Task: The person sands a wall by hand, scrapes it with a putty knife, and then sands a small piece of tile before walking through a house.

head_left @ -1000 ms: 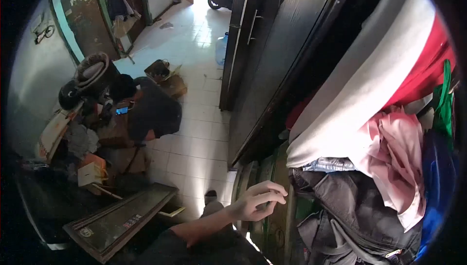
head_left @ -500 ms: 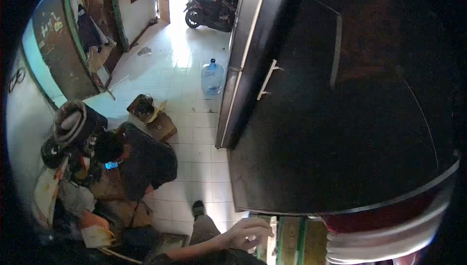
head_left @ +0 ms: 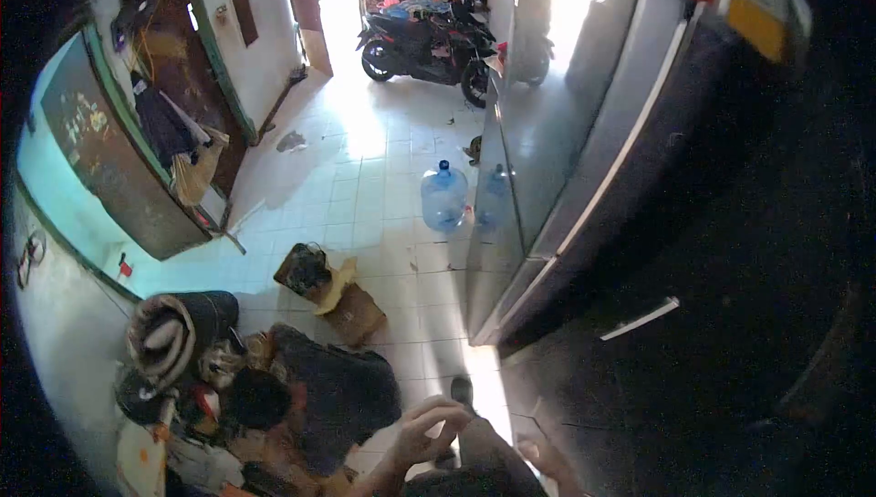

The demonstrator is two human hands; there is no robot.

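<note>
My left hand [head_left: 431, 431] is low in the middle of the view, above my leg [head_left: 493, 449]. Its fingers are loosely bent with a gap to the thumb, and nothing shows between them. On the other side of that leg is my right hand [head_left: 545, 460], dim and cut off by the lower edge; I cannot make out whether its fingers hold anything. A dark shoe [head_left: 463, 393] shows just beyond my left hand. Nearest on the right rises a large dark panel with a white handle [head_left: 641, 319].
Another person [head_left: 338, 397] crouches at lower left beside a rolled mat [head_left: 164, 337] and heaped items. An open cardboard box [head_left: 356, 314] lies on the tiles. Farther off are a blue water jug [head_left: 444, 200], a glossy cabinet side [head_left: 557, 104] and a motorbike [head_left: 411, 45].
The view has swung to the right and lifted, so the room sits lower and more of the motorbike shows. My right hand has come into view. The striped cloth at lower right has left it.
</note>
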